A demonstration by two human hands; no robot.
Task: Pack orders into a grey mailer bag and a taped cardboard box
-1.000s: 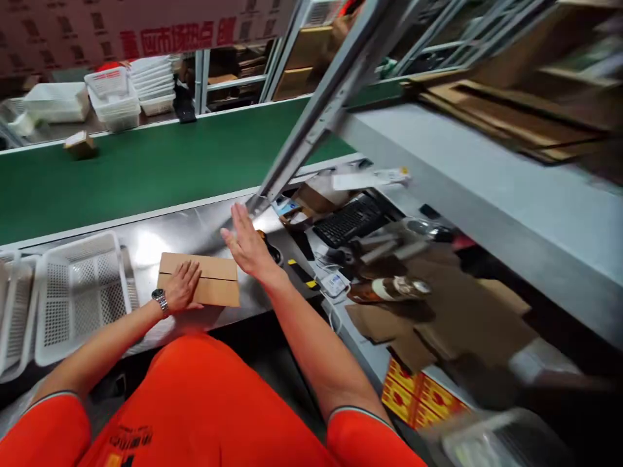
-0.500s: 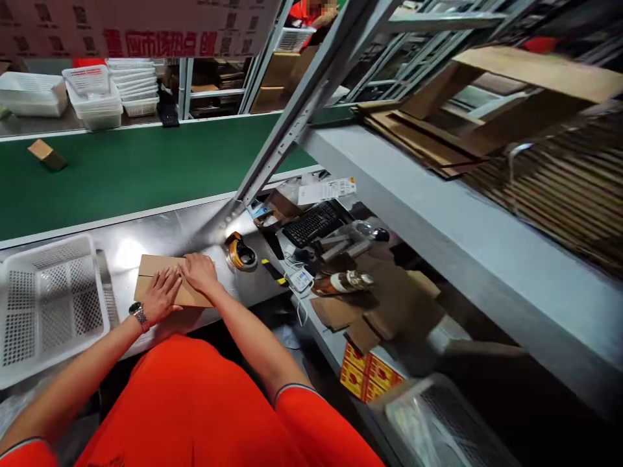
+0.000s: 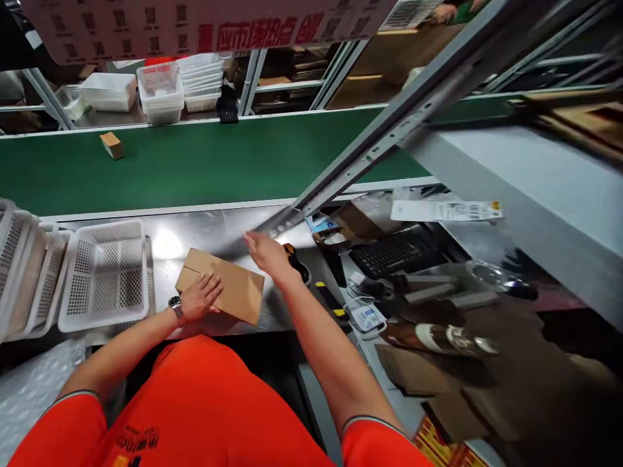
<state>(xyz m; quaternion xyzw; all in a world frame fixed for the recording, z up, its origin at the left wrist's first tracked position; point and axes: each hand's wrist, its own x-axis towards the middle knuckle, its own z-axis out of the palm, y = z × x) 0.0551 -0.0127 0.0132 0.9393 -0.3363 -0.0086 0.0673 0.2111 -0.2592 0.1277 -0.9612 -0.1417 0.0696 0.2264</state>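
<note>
A flat brown cardboard box (image 3: 236, 288) lies on the steel bench (image 3: 214, 230) in front of me, turned at an angle. My left hand (image 3: 202, 298), with a wristwatch, rests flat on the box's near left part, fingers spread. My right hand (image 3: 265, 251) hovers open just past the box's far right corner, fingers stretched out. Behind the right hand sits a tape dispenser (image 3: 296, 259), partly hidden by it.
White perforated baskets (image 3: 104, 275) stand to the left. A green conveyor belt (image 3: 204, 159) runs behind the bench and carries a small carton (image 3: 111, 144). To the right are a black keyboard (image 3: 396, 251), a brown bottle (image 3: 438, 337), cardboard sheets and a slanted metal post (image 3: 389, 133).
My right hand has lifted off the box and moved to the right towards the tape dispenser. The box now sits turned at an angle. The view has swung left.
</note>
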